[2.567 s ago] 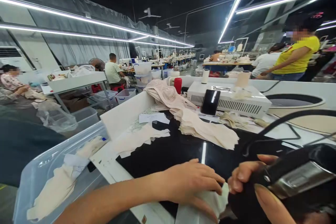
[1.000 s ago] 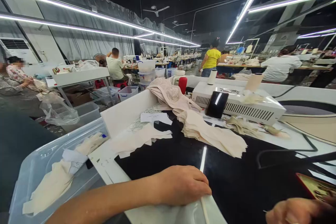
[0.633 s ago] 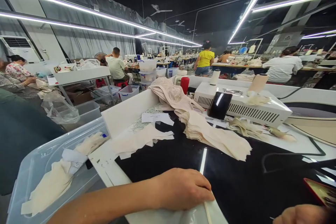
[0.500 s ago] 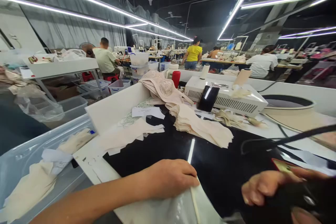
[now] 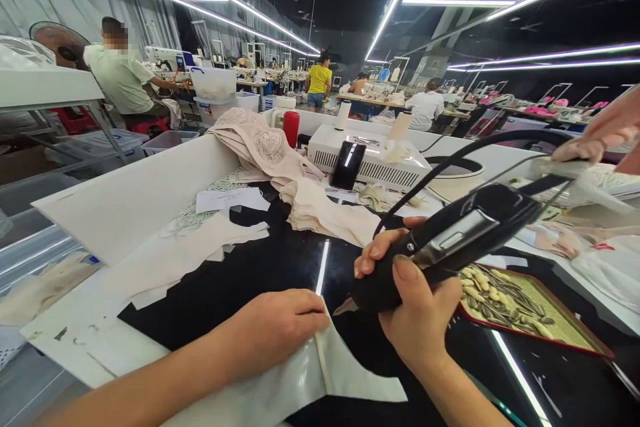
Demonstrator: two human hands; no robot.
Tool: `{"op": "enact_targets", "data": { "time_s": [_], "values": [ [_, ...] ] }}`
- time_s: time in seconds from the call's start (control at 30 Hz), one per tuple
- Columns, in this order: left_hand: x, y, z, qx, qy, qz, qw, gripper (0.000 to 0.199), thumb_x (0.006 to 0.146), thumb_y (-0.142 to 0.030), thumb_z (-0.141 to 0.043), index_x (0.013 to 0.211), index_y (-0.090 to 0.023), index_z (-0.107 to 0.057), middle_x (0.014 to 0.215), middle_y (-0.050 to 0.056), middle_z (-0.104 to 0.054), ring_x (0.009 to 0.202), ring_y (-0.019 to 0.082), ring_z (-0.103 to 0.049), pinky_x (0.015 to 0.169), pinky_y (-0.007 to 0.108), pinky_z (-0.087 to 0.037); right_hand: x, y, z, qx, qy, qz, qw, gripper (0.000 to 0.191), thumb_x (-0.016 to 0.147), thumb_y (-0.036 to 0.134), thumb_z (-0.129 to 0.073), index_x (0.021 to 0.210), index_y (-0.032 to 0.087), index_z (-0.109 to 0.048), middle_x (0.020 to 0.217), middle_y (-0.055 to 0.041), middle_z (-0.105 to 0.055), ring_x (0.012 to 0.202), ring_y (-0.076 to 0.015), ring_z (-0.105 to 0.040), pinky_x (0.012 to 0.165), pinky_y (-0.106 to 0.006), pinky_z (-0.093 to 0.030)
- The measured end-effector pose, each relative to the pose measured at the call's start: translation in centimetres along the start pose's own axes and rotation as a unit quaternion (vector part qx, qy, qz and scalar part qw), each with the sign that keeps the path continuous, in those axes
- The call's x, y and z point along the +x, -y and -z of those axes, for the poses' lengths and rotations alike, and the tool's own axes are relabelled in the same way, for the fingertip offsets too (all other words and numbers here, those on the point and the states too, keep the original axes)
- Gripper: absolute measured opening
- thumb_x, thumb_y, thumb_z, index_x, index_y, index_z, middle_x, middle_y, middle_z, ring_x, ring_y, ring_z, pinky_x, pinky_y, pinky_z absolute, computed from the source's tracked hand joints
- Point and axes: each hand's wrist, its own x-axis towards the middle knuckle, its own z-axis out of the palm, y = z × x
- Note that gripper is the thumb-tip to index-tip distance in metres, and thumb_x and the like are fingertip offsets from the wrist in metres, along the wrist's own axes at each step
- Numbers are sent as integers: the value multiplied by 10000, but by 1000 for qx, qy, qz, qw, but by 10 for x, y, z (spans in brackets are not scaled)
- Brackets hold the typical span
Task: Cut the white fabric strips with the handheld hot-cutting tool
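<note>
My left hand [image 5: 280,323] pinches the upper edge of a thin, pale, glossy fabric piece [image 5: 363,377] lying on the black work surface. A narrow cream strip [image 5: 323,367] runs down that piece from under my fingertips. My right hand [image 5: 417,310] wraps round a black corded handheld power tool [image 5: 460,233], with its narrow tip [image 5: 345,308] pointing down left, close to the fabric edge but apart from it. The tool's exact kind is unclear. A thick black cable loops from its back end.
Stacked beige cut pieces [image 5: 330,207] lie behind my hands. A phone [image 5: 349,163] leans on a white vented box [image 5: 370,147]. Right, a tray [image 5: 570,330] holds peanuts and sunflower seeds. Another person's hand [image 5: 600,133] touches a plastic bag at the right edge. Several people sit or stand beyond.
My right hand has brought the black tool up and left from the lower right, near the fabric. The view has turned right, showing the snack tray. My left hand keeps its pinch.
</note>
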Motion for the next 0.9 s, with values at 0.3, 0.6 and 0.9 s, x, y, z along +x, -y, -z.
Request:
{"op": "enact_targets", "data": {
  "time_s": [0.3, 0.6, 0.9],
  "values": [
    [-3, 1, 1, -35, 37, 12, 999, 241, 1069, -70, -480, 1219, -173, -638, 1273, 65, -691, 1175, 194, -693, 996, 305, -620, -2, -6, -3, 2, 15, 5, 1000, 377, 926, 330, -802, 1227, 278, -580, 847, 35, -655, 646, -136, -637, 594, -277, -581],
    [-3, 1, -1, -28, 24, 8, 999, 245, 1067, -71, -489, 1238, -171, -635, 1288, 68, -686, 1166, 197, -698, 966, 308, -633, -3, -7, -4, -4, 15, 8, 1000, 376, 925, 339, -809, 1214, 272, -578, 846, 36, -660, 645, -134, -639, 597, -276, -580],
    [-1, -2, 4, -30, 16, 10, 999, 197, 1057, -66, -505, 1137, -165, -655, 1218, 58, -703, 1064, 184, -723, 877, 279, -641, -6, -4, -5, -21, 10, 5, 1000, 315, 942, 296, -776, 1183, 276, -574, 833, 39, -661, 625, -134, -646, 596, -283, -572]
  ]
}}
